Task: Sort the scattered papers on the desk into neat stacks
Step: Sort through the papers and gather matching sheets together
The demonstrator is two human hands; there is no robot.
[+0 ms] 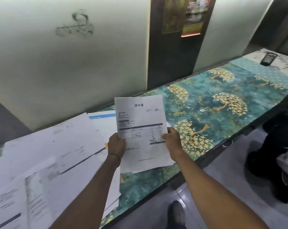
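We hold one sheaf (140, 126) above the desk (222, 123), our left hand (116, 146) and right hand (172, 141) each gripping one side. One spread of scattered papers (49, 154) lies to the left, its sheets overlapping beyond counting.

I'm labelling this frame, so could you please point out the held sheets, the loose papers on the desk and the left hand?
held sheets (140, 116), head view, printed area of the top sheet.
loose papers (57, 146), head view, a white sheet mid-pile.
left hand (116, 144), head view, back of the hand.
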